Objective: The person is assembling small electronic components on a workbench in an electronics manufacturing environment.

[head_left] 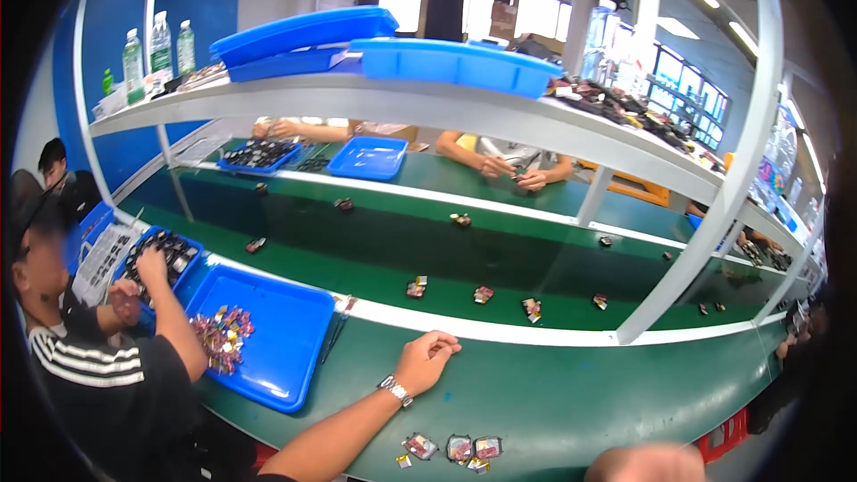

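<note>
My left hand [426,363], with a metal-banded watch [395,390] on its wrist, is over the green bench [536,393] beside the white rail. Its fingers are curled together; whatever they may hold is hidden. My right hand [647,463] shows as a blurred shape at the bottom edge, its fingers not readable. Between my arms lie three small clear-and-pink electronic assemblies with dark edges: a left one [419,446], a middle one [459,449] and a right one [488,447]. Small yellow-and-white pieces [403,461] lie beside them.
Left of my arm, a blue tray [281,339] holds a pile of small pink-and-yellow parts [223,339]. A co-worker [107,375] reaches into a bin of black parts [170,254]. Small assemblies [483,295] dot the green belt [375,254] beyond the rail. A shelf [428,103] with blue trays spans above; people work opposite.
</note>
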### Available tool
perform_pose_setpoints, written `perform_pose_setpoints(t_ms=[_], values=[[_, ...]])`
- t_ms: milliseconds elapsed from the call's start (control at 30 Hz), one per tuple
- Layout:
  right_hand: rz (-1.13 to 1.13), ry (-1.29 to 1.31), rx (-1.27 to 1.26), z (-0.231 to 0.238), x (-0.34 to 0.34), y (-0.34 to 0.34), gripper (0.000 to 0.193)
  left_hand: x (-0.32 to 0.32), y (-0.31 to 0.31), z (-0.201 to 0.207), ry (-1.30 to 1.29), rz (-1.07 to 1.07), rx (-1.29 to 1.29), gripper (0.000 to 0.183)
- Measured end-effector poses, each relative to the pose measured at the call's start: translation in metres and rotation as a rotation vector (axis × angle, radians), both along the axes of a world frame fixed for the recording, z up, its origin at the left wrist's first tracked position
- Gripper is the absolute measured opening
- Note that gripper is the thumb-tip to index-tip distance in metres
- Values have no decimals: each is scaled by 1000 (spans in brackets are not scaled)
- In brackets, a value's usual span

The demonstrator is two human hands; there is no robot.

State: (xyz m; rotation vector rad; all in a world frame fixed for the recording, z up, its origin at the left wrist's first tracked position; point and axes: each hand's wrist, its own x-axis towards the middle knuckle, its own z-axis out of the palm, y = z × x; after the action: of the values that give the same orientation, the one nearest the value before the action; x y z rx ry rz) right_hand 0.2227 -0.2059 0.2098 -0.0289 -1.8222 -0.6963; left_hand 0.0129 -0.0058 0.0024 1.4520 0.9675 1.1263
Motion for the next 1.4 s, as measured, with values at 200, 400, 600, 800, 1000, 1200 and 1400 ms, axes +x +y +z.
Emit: perform_pose_setpoints(t_ms=[200,400,600,800,1000,1200,1400], values=[[-813,407,-1178,-134,64,221,53,-4,1,-11,5,3,24,14],[-1182,298,-1343,-200,72,248,75,-5,2,-6,11,-8,11,14],[-988,457,-1361,-204,73,258,65,-6,3,-5,-1,-6,5,14],[-229,-16,-1459,-149,17,185,68,-14,3,10,-136,-272,-243,40],[-165,-271,-1523,-138,-19,158,65,-23,5,12,-185,-560,-442,40],[-306,17,-1110,-163,-29,155,27,-12,-2,20,-404,-395,-436,32],[-385,26,-1170,-163,-38,150,25,-12,-4,14,-437,-373,-420,31]])
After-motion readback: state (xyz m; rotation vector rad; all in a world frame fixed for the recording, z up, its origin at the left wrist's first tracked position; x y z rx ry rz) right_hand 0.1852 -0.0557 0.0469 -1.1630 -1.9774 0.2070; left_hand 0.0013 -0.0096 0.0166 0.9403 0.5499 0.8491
